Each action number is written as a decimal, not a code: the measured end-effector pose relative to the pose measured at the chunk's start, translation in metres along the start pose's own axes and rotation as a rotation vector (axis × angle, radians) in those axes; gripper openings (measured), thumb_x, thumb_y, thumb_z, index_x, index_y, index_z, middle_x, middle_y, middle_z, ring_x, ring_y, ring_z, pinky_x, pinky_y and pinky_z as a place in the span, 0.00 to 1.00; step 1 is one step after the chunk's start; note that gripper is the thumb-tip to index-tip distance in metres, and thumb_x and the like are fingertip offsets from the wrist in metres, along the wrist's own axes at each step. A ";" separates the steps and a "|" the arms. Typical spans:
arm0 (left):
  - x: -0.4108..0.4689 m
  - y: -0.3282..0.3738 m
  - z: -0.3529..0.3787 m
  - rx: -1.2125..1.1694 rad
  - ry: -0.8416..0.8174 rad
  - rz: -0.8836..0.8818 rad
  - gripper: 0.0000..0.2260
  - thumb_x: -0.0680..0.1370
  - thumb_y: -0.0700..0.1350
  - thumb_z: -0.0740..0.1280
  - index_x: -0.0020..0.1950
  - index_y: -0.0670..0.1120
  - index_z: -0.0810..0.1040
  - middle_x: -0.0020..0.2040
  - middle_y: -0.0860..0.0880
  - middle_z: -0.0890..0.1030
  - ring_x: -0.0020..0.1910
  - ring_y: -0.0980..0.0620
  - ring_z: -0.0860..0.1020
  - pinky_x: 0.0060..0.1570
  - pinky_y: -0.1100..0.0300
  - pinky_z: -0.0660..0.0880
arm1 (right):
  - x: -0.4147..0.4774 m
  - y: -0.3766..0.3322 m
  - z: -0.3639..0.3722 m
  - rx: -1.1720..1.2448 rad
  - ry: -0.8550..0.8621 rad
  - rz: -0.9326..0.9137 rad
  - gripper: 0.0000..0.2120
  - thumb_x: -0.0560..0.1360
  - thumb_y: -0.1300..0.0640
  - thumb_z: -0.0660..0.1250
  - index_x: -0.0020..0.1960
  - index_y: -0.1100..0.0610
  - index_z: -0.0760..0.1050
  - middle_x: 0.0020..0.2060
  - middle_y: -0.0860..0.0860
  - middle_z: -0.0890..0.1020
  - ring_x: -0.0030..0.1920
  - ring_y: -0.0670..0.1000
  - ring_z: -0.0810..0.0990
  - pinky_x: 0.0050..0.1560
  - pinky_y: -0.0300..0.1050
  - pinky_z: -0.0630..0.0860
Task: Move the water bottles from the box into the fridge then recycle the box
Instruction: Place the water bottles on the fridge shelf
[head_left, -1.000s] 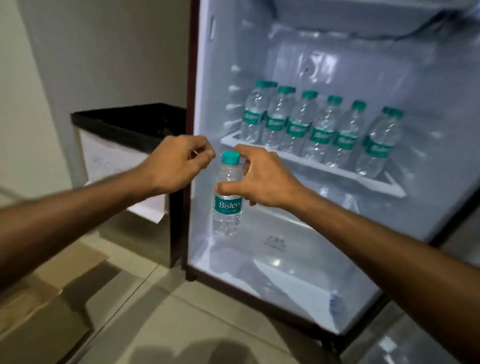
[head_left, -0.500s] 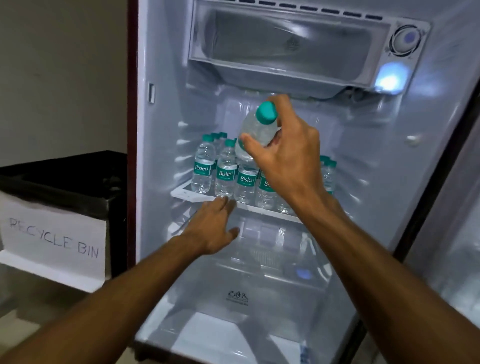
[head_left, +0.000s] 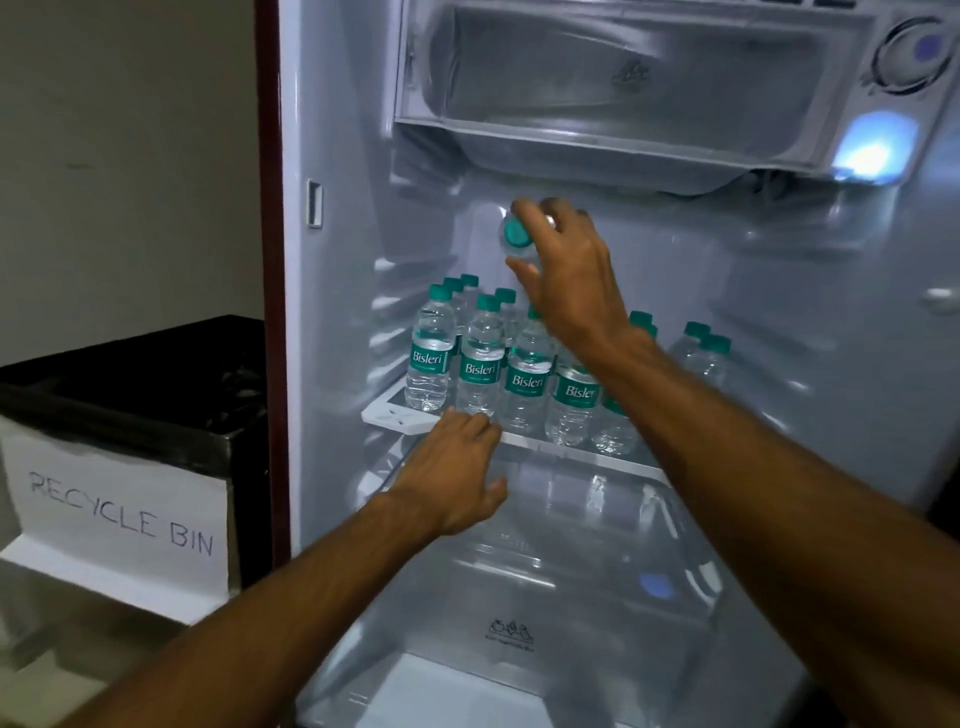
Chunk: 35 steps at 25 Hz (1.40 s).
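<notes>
left of the white plastic fridge shelf (head_left: 397, 418) stands a black lined recycle bin (head_left: 156, 374) with a white paper sign (head_left: 119, 512) hand-lettered "recycle bin" on its front. the open white-walled fridge (head_left: 343, 312) has a dark red edge on that side. the left hand (head_left: 457, 470) reaches in at the shelf's front edge, palm down, fingers (head_left: 470, 423) straight and close together, holding nothing. their tips lie at the shelf lip, at the foot of the second bottle in the front row; whether they touch it i cannot tell. on the shelf stand the clear plastic water bottles with teal caps and teal labels (head_left: 480, 364), upright, packed in rows from the shelf's left end to right of its middle, some hidden behind the right forearm. above the shelf, over those rows and clear of their caps, the right hand (head_left: 569, 275) grips a clear teal-capped water bottle (head_left: 517, 236). its fingers (head_left: 532, 210) and thumb are curled round the bottle's shoulder, and the bottle is tipped so its cap faces the camera. below the shelf sits a clear plastic crisper drawer (head_left: 597, 519). high above the shelf is the frosted freezer compartment flap (head_left: 623, 88), and to the upper right of the shelf a glowing white lamp (head_left: 872, 145) sits under a round control dial (head_left: 914, 49).
</notes>
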<state>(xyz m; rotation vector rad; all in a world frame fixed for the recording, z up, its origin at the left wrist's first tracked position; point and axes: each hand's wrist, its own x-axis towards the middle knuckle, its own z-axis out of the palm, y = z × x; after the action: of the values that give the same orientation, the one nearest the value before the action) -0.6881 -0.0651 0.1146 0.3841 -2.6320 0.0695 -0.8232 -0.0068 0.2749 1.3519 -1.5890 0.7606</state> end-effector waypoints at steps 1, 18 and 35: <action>0.001 0.000 0.000 -0.019 0.004 -0.001 0.28 0.77 0.58 0.63 0.73 0.46 0.66 0.68 0.48 0.70 0.66 0.48 0.66 0.68 0.51 0.67 | 0.011 0.006 0.006 -0.019 -0.064 0.007 0.24 0.74 0.61 0.76 0.68 0.58 0.73 0.63 0.62 0.77 0.61 0.62 0.77 0.58 0.54 0.79; 0.005 0.011 0.028 -0.114 0.383 -0.066 0.14 0.70 0.52 0.64 0.48 0.44 0.78 0.43 0.50 0.76 0.45 0.50 0.71 0.49 0.54 0.75 | 0.098 0.073 0.121 0.031 -0.938 0.632 0.21 0.71 0.58 0.79 0.57 0.69 0.77 0.47 0.63 0.85 0.44 0.58 0.87 0.49 0.54 0.84; 0.006 0.012 0.033 -0.119 0.376 -0.073 0.15 0.70 0.51 0.62 0.49 0.43 0.77 0.44 0.49 0.75 0.46 0.49 0.70 0.54 0.50 0.76 | 0.095 0.084 0.129 -0.031 -1.077 0.632 0.16 0.80 0.60 0.69 0.65 0.67 0.75 0.59 0.61 0.82 0.58 0.59 0.82 0.63 0.57 0.78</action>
<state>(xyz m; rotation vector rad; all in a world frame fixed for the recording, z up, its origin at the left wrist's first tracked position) -0.7114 -0.0592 0.0879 0.3838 -2.2371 -0.0362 -0.9362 -0.1426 0.3141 1.2978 -2.9439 0.3107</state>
